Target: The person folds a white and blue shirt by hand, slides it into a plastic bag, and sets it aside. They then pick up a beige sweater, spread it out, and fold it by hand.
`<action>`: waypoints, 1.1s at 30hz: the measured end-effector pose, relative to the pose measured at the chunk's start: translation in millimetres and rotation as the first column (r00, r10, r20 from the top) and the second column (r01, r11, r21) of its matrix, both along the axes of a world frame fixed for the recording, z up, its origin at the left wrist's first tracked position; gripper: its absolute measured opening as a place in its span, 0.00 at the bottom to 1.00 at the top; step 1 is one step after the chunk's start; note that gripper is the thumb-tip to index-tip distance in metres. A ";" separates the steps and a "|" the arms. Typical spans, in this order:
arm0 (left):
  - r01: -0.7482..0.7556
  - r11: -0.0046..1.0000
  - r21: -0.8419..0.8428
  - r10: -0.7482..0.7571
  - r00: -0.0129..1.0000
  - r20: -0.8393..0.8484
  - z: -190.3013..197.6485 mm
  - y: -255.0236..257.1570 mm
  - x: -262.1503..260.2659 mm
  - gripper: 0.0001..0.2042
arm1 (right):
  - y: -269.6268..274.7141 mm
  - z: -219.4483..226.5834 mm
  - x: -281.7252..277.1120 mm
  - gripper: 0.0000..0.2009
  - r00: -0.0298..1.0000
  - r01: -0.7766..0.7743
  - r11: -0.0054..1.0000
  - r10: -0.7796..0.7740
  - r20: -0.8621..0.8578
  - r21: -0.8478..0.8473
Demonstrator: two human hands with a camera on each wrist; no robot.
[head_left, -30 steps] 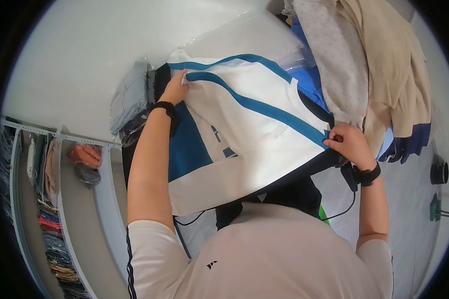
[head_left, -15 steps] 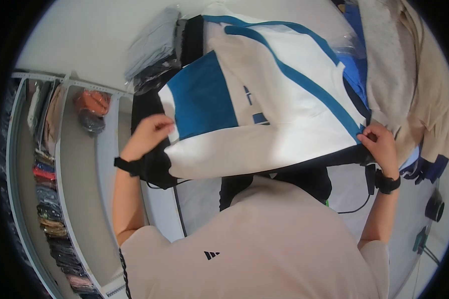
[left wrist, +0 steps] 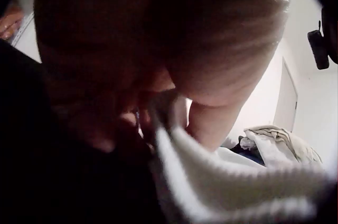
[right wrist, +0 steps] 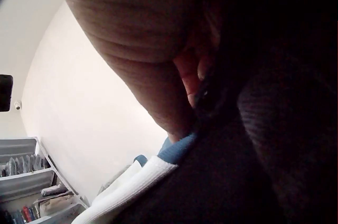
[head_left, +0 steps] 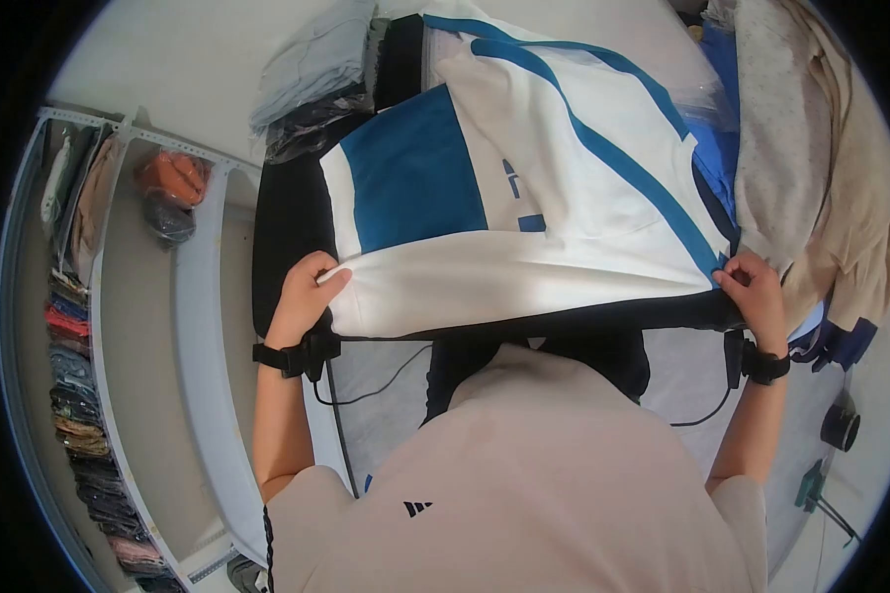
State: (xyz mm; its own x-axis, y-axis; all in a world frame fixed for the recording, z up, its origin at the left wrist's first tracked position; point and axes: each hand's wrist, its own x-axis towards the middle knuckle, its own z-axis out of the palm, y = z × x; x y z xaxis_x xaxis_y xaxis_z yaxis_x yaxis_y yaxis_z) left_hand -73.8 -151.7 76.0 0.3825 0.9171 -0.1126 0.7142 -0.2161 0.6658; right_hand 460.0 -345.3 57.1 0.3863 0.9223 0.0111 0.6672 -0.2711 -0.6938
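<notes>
A white garment with blue stripes and a blue panel lies over a black surface. At its lower left corner the left hand pinches the white edge; the left wrist view has that hand close up with the white fabric between thumb and fingers. My right hand pinches the end of the blue stripe at the garment's right corner. In the right wrist view the right hand is dark, with blue and white fabric at its thumb.
Beige and grey clothes hang in a heap at the right. Plastic-wrapped clothes lie at the back left. Shelves with folded clothes stand on the left. A cable runs from the left wrist.
The left hand let go of the upper blue-edged part, came down to the garment's lower left corner and took hold there. The lower edge is straighter. The right hand kept its hold.
</notes>
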 end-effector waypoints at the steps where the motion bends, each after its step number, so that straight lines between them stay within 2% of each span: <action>1: 0.037 0.999 -0.010 -0.038 0.994 -0.104 6.2 1.0 2.5 0.07 | 0.0 -0.9 0.5 0.09 1.000 -0.004 1.000 0.004 0.012 0.004; 4: 0.035 0.999 -0.014 -0.036 0.997 -0.067 29.7 4.3 10.1 0.07 | 0.2 -1.9 1.1 0.09 1.000 -0.009 1.000 0.009 0.012 0.018; 9: 0.003 0.984 0.178 -0.011 0.999 0.044 107.3 22.1 41.7 0.09 | -0.5 3.4 -1.9 0.09 1.000 0.001 1.000 -0.001 0.018 0.013; 10: 0.074 0.973 0.218 -0.082 0.996 0.031 114.7 34.3 45.9 0.09 | -0.9 3.6 -2.5 0.09 1.000 0.005 1.000 -0.006 0.016 0.015; 11: 0.078 0.971 0.225 -0.088 0.996 0.031 122.3 43.5 57.7 0.09 | -1.0 3.3 -2.5 0.09 1.000 0.010 1.000 -0.010 0.015 0.017; 13: 0.263 0.936 0.234 -0.265 0.964 -0.020 132.7 60.2 91.5 0.09 | -1.2 2.2 -1.5 0.09 0.999 -0.008 0.999 0.006 0.052 0.051; 16: 0.363 0.910 0.200 -0.341 0.930 -0.136 124.5 100.9 143.4 0.14 | -2.1 5.7 -2.4 0.10 0.997 -0.024 0.999 0.020 0.070 0.048; 17: 0.417 0.883 0.217 -0.382 0.905 -0.186 114.6 119.1 160.6 0.16 | -1.5 5.7 -1.7 0.10 0.997 -0.014 0.998 0.010 0.073 0.055; 20: 0.438 0.856 0.276 -0.370 0.890 -0.265 69.8 176.3 206.1 0.19 | -2.3 5.0 -1.7 0.12 0.998 0.009 0.998 -0.012 0.061 0.055; 22: 0.573 0.637 0.516 -0.470 0.819 -0.329 35.2 212.1 229.3 0.22 | -1.5 11.1 -4.1 0.12 0.996 0.013 0.999 -0.016 0.085 0.037; 23: 0.587 0.630 0.509 -0.487 0.809 -0.330 26.3 217.5 237.9 0.22 | -1.0 13.5 -4.8 0.12 0.994 -0.001 1.000 -0.001 0.109 0.022; 26: 0.590 0.635 0.498 -0.327 0.790 -0.519 13.1 217.5 256.9 0.21 | -1.2 17.4 -6.2 0.12 0.994 0.021 1.000 -0.019 0.112 -0.014; 29: 0.609 0.654 0.449 -0.399 0.782 -0.480 34.2 221.1 252.4 0.18 | -1.6 17.3 -5.5 0.12 0.996 0.025 0.999 -0.022 0.083 -0.034; 30: 0.517 0.661 0.544 -0.404 0.856 -0.323 39.1 220.8 244.8 0.15 | -1.9 16.5 -4.7 0.12 0.997 0.016 1.000 -0.015 0.077 -0.019; 32: 0.431 0.666 0.609 -0.341 0.902 -0.265 77.3 197.7 231.3 0.13 | -2.0 13.5 -3.6 0.12 0.998 -0.003 1.000 0.003 0.068 -0.007; 33: 0.404 0.613 0.679 -0.330 0.912 -0.244 95.5 184.7 220.9 0.12 | -2.4 10.9 -2.3 0.13 0.997 -0.011 1.000 0.011 0.080 0.003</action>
State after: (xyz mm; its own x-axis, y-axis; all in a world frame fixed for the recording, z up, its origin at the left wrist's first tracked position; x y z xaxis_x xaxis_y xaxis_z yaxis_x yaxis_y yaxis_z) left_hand 147.1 32.9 171.5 0.7275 0.5166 0.4515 0.5142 -0.8462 0.1396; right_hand 457.8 -347.7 67.9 0.3740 0.9264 0.0444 0.7237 -0.2615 -0.6386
